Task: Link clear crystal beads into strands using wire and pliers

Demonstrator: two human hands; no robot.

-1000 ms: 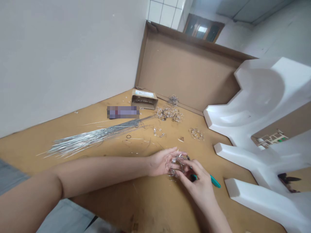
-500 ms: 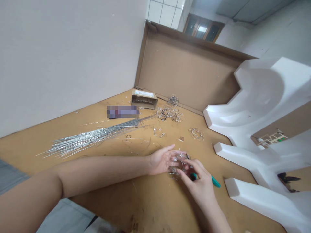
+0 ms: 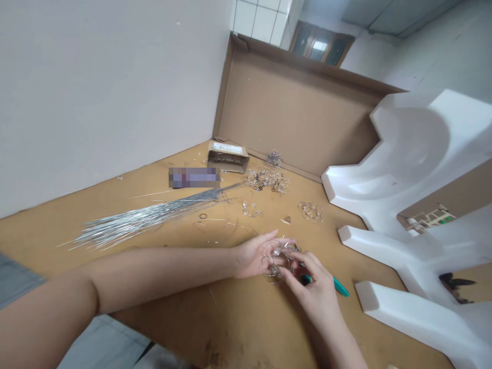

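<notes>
Between my two hands is a beaded wire ring (image 3: 277, 251), made of thin silvery wire with clear beads on it. My left hand (image 3: 251, 254) comes in from the left, palm turned up, its thumb stretched out and its fingers curled behind the ring, holding it. From the lower right, my right hand (image 3: 315, 282) pinches the ring's near side between thumb and fingers. A tool with a teal handle (image 3: 341, 287) lies on the table, partly hidden under my right hand. Ahead of the hands are a loose beaded wire piece (image 3: 251, 210) and another wire ring (image 3: 310, 211).
A bundle of straight metal wires (image 3: 130, 218) lies on the left of the table (image 3: 184, 318). Behind it stand an open small box (image 3: 228, 157) and a blurred-out purple packet (image 3: 194, 178). Beaded rings form a pile (image 3: 268, 179). White foam pieces (image 3: 388, 251) line the right side.
The beaded wire ring has turned slightly in my fingers. Both hands stay in nearly the same place, and the things on the table have not moved.
</notes>
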